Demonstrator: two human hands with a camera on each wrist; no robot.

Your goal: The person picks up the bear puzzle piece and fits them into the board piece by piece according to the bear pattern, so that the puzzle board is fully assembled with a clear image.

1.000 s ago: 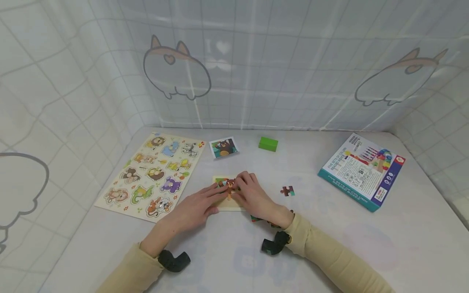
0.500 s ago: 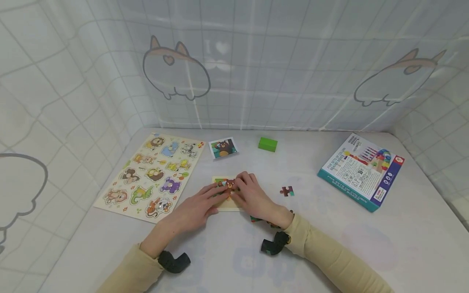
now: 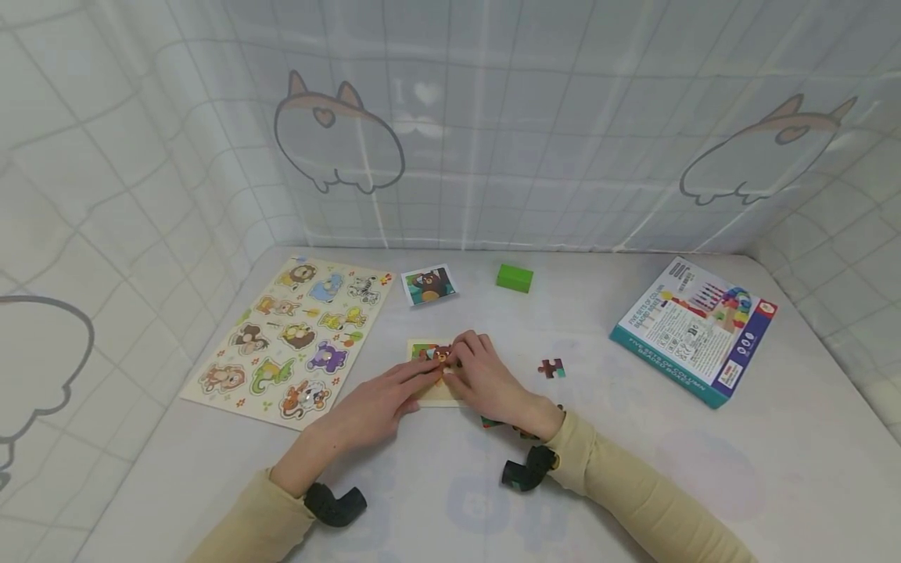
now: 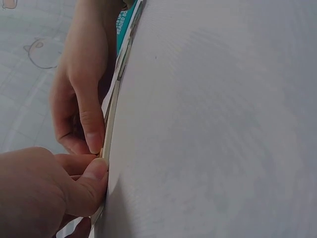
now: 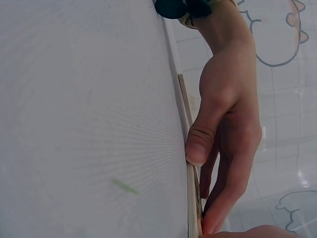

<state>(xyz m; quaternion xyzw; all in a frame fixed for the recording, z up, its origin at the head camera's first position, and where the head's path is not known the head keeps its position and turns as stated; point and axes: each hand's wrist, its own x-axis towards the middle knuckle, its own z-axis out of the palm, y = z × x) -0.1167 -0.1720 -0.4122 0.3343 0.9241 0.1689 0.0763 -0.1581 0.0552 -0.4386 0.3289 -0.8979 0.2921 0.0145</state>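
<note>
A small pale wooden puzzle tray (image 3: 439, 399) lies between my hands in the head view, with brown bear puzzle pieces (image 3: 442, 354) in its far part. My left hand (image 3: 369, 405) comes from the left, its fingers reaching straight over the tray onto the pieces. Its thumb (image 5: 197, 152) rests at the tray's near edge in the right wrist view. From the right, my right hand (image 3: 489, 383) bends over the tray with curled fingers, and its thumb and forefinger pinch at a bear piece. That hand hides the tray's right side. In the left wrist view both thumbs nearly meet.
A loose puzzle piece (image 3: 552, 368) lies right of the tray, and more pieces (image 3: 491, 421) show under the right wrist. Behind are a bear picture card (image 3: 429, 285) and a green block (image 3: 515, 277). An animal puzzle board (image 3: 292, 340) lies left, a flat toy box (image 3: 697, 328) right.
My left fingers have slid slightly toward me over the tray, showing more of its far left corner. My right hand stays almost where it was.
</note>
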